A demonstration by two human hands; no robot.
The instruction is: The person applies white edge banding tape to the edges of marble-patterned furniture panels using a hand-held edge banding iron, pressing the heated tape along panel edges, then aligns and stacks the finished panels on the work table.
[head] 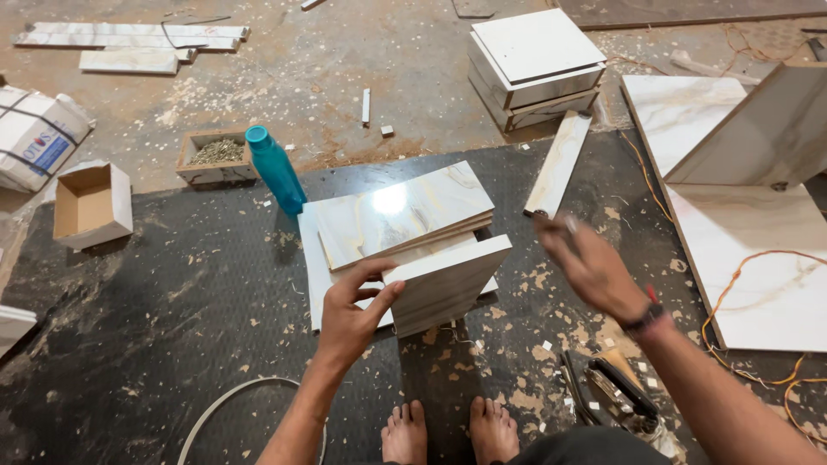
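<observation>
Feet [448,430] bare at the near edge, planted on the black textured mat [172,301] littered with wood chips. Just right of them we note a dark hand tool [616,392], partly cut off by our right forearm.

Left hand [349,314] grips the near left end of a marble-patterned laminated board [448,284]: thumb up on its top edge, fingers wrapped against the face, clamped on it. Board stands on its long edge; long axis runs from near left to far right, top edge climbing slightly toward the right end. Its broad face looks toward us.

Right hand [590,267] is in the air to the right of the board, clear of it, blurred; fingers look loosely spread, holding nothing that we can make out.

Behind the standing board, a stack of similar panels [401,215] lies flat, glossy under the light. A teal bottle [276,168] stands upright just beside the stack's far left corner. A narrow strip [558,164] lies right of the stack, pointing far-right.

Farther left: an open cardboard box [90,202], a small tray of screws [215,155]. Far right: a large marble sheet [749,258] with an orange cable [741,275] looping over it. Farthest, a pile of boxes [534,69] on the dusty floor.
</observation>
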